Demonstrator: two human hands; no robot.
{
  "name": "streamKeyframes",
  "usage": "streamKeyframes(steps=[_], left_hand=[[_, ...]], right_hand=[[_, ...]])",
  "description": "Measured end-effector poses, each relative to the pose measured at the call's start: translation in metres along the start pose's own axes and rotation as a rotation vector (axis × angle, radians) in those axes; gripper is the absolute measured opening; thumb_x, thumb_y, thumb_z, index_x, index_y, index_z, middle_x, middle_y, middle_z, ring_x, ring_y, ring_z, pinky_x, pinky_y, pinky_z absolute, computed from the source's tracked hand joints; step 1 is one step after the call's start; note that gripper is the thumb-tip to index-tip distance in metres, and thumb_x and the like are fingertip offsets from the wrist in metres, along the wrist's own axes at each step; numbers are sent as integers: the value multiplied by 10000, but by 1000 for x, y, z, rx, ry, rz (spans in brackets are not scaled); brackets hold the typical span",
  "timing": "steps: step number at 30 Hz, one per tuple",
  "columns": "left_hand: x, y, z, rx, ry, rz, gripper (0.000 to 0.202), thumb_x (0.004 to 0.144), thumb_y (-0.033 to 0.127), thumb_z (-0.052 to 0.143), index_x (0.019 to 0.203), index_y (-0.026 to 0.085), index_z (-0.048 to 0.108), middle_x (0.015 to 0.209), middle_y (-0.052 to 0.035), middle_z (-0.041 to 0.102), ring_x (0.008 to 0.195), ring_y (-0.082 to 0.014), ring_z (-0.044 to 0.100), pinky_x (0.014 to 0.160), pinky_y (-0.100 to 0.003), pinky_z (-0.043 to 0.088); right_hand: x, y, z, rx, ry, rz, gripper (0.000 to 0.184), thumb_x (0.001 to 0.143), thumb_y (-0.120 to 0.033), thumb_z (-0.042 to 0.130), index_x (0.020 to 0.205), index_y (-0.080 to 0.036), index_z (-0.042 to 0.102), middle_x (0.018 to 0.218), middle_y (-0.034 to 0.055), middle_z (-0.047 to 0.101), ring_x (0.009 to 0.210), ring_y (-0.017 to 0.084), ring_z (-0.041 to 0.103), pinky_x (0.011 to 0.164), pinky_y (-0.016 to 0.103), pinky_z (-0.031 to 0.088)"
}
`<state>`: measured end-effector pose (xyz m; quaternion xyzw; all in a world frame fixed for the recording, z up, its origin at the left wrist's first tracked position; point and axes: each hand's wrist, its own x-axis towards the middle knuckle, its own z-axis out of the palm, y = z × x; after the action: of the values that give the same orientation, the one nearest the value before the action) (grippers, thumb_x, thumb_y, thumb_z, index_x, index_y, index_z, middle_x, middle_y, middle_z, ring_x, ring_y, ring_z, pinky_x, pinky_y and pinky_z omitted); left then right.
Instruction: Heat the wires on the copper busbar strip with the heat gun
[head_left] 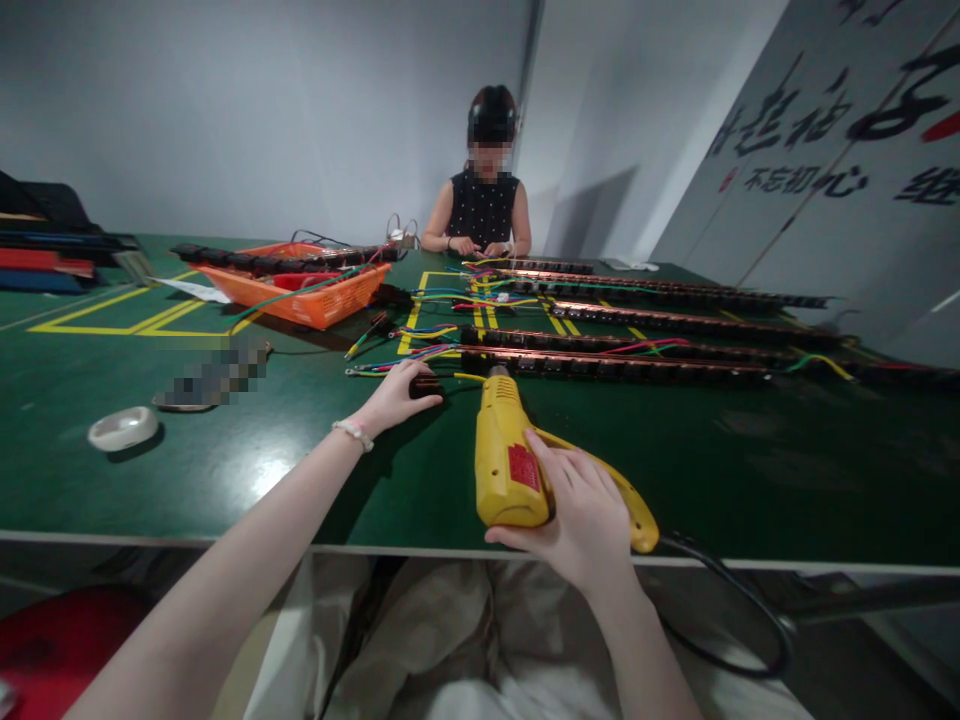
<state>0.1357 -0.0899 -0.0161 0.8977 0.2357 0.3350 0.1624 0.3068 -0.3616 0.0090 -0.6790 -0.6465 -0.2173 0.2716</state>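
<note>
My right hand is wrapped round the body of a yellow heat gun, near its rear end. The nozzle points away from me, at the nearest of several long dark bars with copper-coloured strips. To the left, my left hand curls around a short dark piece with copper-coloured lines; the fingers partly hide it. Coloured wires with ring terminals come out on the left beyond that hand. A yellow wire runs between the left hand and the nozzle.
An orange basket with a dark bar across it stands at the back left. Nearer lie a blurred-out flat object and a white oval case. A co-worker sits across the green table. A black cord hangs over the front edge.
</note>
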Motion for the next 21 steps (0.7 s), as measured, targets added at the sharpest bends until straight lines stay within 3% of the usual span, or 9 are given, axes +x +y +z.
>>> streamKeyframes(steps=[4,8,13,17,21], left_hand=[[2,10,-7,-36,80,61,351,752,430,649,1005,197,576,1032,-67,601,1006,-224,561,915,-390,451],[4,17,-17,0,252,78,328,767,382,650,1038,209,586,1069,-57,620,1025,-218,566,918,-379,444],[12,-3,-22,171,438,-27,331,754,377,669,1037,217,606,1069,-44,649,1008,-228,576,918,-388,422],[22,-26,-21,242,419,-153,324,746,377,671,1025,218,628,1052,-43,666,1001,-237,583,901,-380,429],[32,-42,-18,168,355,-292,366,735,425,664,1024,202,642,1000,-55,688,962,-225,616,870,-340,462]], right_hand=[[0,2,-2,-13,-26,3,1021,541,-818,584,1312,-159,464,1027,76,637,964,254,565,901,375,389],[1,3,-3,-18,-27,-22,1011,558,-816,575,1313,-154,457,1021,82,641,956,257,570,878,375,403],[2,4,-3,-28,-18,-38,1009,572,-819,561,1315,-145,453,997,83,636,929,256,576,854,373,411],[2,4,-3,-28,-19,-51,1001,592,-817,547,1320,-138,445,1001,91,631,927,256,572,843,367,412],[1,4,-2,-30,-11,-47,989,601,-807,552,1325,-142,441,1013,94,628,922,252,569,828,360,413]])
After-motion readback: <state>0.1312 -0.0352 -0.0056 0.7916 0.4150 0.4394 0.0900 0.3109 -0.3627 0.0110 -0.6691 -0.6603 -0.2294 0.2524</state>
